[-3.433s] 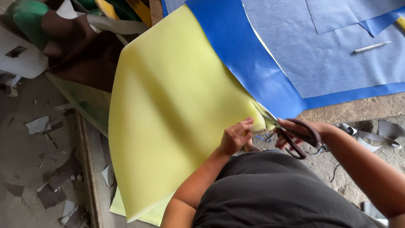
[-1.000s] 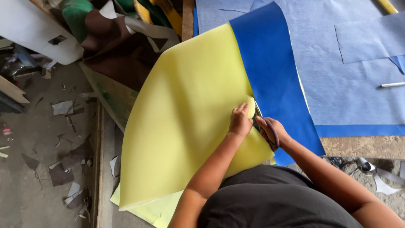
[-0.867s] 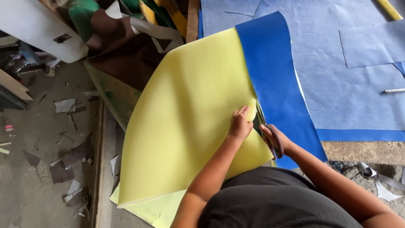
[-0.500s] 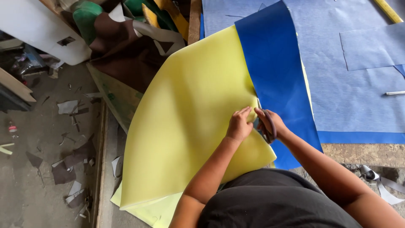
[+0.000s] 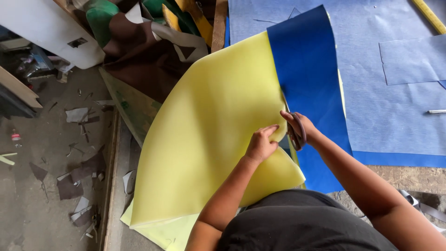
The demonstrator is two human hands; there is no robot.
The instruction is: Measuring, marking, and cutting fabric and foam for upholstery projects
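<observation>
Scrap-strewn workshop counter [image 5: 409, 174]: limp, light yellow sheet [image 5: 213, 139] draping over its edge, left hand [image 5: 261, 145] pinching the cut edge, right hand [image 5: 299, 128] gripping scissors [image 5: 292, 135] closed alongside.

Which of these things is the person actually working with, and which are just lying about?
In use:
left hand
right hand
scissors
yellow sheet
dark blue sheet

Lying about:
scraps on the floor
pen
yellow ruler
light blue piece
</observation>
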